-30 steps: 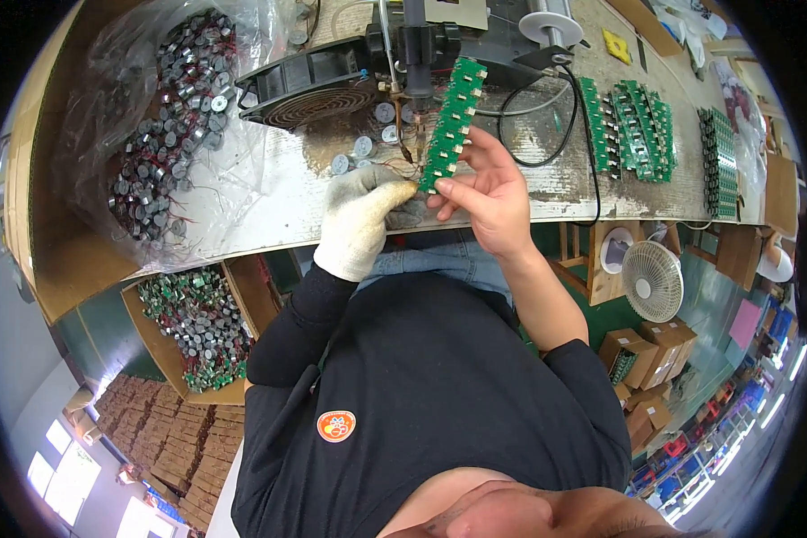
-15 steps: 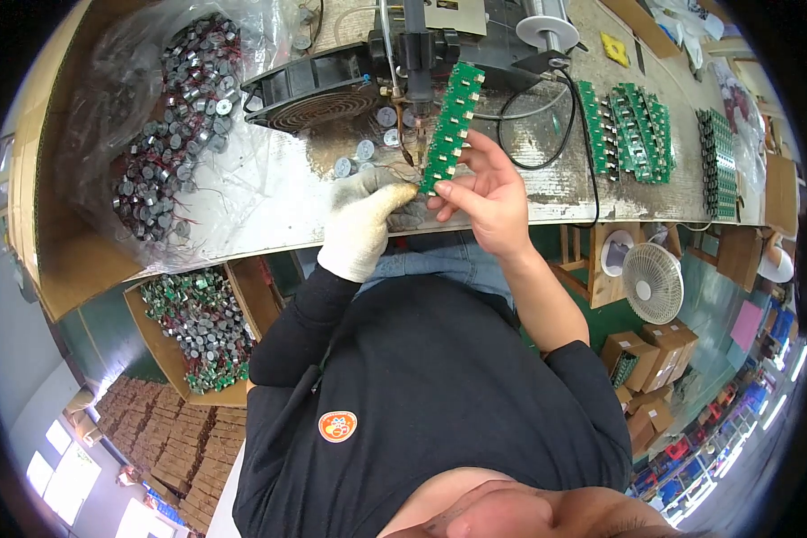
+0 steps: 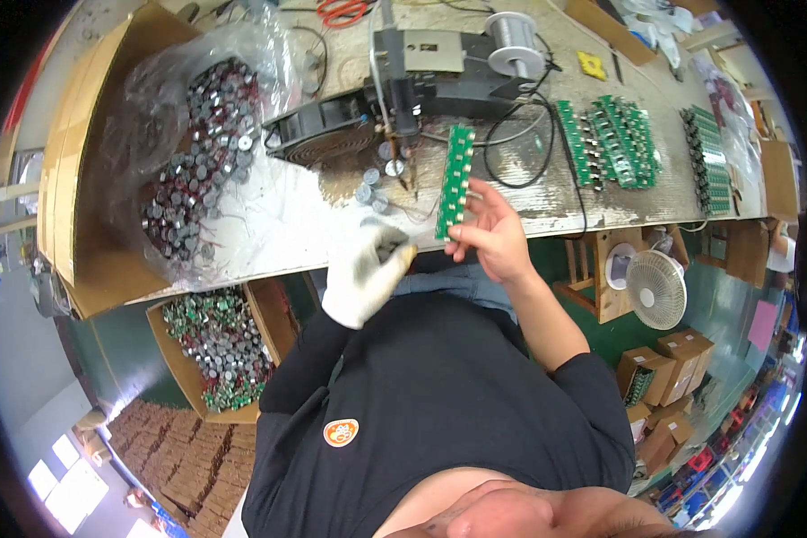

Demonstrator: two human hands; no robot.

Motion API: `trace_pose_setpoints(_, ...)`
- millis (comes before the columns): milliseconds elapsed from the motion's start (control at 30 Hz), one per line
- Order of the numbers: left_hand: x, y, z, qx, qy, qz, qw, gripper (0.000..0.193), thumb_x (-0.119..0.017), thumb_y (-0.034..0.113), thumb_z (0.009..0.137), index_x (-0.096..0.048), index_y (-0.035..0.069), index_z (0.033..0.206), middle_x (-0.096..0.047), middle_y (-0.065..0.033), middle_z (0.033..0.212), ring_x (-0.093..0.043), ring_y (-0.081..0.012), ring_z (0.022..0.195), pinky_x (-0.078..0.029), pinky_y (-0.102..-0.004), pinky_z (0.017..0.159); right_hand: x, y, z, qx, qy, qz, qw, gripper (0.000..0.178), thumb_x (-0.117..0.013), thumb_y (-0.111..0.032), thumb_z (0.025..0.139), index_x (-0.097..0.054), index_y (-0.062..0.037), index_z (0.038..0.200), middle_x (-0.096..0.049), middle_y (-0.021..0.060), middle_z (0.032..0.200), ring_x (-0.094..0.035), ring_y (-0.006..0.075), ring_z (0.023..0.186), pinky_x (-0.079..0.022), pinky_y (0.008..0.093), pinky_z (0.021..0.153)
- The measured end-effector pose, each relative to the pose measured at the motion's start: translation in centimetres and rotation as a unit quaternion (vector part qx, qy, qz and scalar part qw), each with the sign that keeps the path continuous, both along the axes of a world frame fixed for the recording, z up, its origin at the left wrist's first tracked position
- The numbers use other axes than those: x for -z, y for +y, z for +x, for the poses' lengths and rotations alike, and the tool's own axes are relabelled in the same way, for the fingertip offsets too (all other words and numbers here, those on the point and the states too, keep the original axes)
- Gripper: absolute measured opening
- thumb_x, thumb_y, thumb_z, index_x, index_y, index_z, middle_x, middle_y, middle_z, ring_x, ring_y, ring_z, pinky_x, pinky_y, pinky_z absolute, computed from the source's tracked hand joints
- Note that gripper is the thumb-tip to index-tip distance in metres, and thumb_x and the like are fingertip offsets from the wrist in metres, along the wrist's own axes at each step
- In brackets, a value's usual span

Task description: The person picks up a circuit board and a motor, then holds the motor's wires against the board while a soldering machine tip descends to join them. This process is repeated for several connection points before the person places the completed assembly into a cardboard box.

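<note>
My bare right hand (image 3: 493, 235) pinches the lower end of a long green circuit board strip (image 3: 456, 179), which stands nearly upright above the table's front edge. Small pale components line its face. To its left, my gloved left hand (image 3: 366, 272) is apart from the strip, with curled fingers and the thumb drawn in. What those fingers hold, if anything, I cannot make out. Beyond the hands stands a soldering fixture (image 3: 403, 112) with a thin tip pointing down. A few round silver buzzer-like parts (image 3: 366, 190) with thin wires lie beside it.
A black fan (image 3: 323, 130) and a solder wire spool (image 3: 515, 45) flank the fixture. Many round wired parts (image 3: 197, 170) lie on plastic at left, above an open carton (image 3: 164, 345) of parts. More green strips (image 3: 623, 143) lie at right, past a black cable (image 3: 572, 134).
My left hand has let go of the strip's lower end and drawn back toward my body. My right hand has moved the strip slightly nearer me, away from the soldering tip.
</note>
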State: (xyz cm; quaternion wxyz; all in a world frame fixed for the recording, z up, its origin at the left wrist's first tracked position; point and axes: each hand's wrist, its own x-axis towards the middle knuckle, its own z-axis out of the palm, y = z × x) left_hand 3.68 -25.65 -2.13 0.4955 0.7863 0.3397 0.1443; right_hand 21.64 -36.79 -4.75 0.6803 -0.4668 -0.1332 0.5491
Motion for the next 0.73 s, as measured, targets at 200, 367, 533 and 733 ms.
trace_pose_setpoints(200,-1.3,-5.2,1.2,0.057,-0.019,0.255,0.965,0.041,-0.076,0.016,0.069,-0.062,0.007,0.107,-0.062,-0.0089,0.086,-0.061,-0.0268,0.075,-0.048,-0.0371,0.067,-3.3,-5.4,-1.3,-0.008,0.02,-0.01,1.0,0.056,-0.062,0.012,0.077,-0.036,-0.0005,0.126,-0.056,0.0167,0.108,-0.065,0.0203,0.061,-0.054,0.0264,0.047)
trace_pose_setpoints(367,-1.4,-6.6,5.8,0.013,-0.133,0.339,0.931,0.041,-0.068,0.013,0.069,-0.061,0.007,0.109,-0.06,-0.0119,0.104,-0.058,-0.032,0.093,-0.045,-0.0427,0.082,-7.5,-8.5,-2.5,-0.005,-0.087,0.003,0.996,0.056,-0.061,0.015,0.075,-0.036,-0.0026,0.122,-0.056,0.0162,0.107,-0.065,0.0195,0.064,-0.055,0.0261,0.048)
trace_pose_setpoints(533,0.3,-8.3,9.0,0.064,-0.315,-0.046,0.946,0.029,-0.074,0.001,0.075,-0.062,0.005,0.101,-0.065,-0.0102,0.093,-0.063,-0.0245,0.081,-0.049,-0.0331,0.076,-6.2,-9.6,2.6,0.259,-0.251,0.077,0.929,0.017,-0.055,-0.007,0.094,-0.054,-0.0008,0.109,-0.059,0.0039,0.086,-0.054,0.0067,0.065,-0.041,0.0183,0.056)
trace_pose_setpoints(733,-3.2,-8.3,11.7,0.001,-0.295,-0.456,0.84,0.026,-0.064,0.019,0.092,-0.062,0.002,0.111,-0.067,-0.0039,0.101,-0.064,-0.0158,0.088,-0.05,-0.0281,0.079,-6.0,-8.7,5.7,0.23,-0.019,0.138,0.963,0.013,-0.055,-0.017,0.097,-0.059,-0.0056,0.098,-0.06,-0.0008,0.081,-0.06,0.0098,0.071,-0.055,0.0305,0.067)
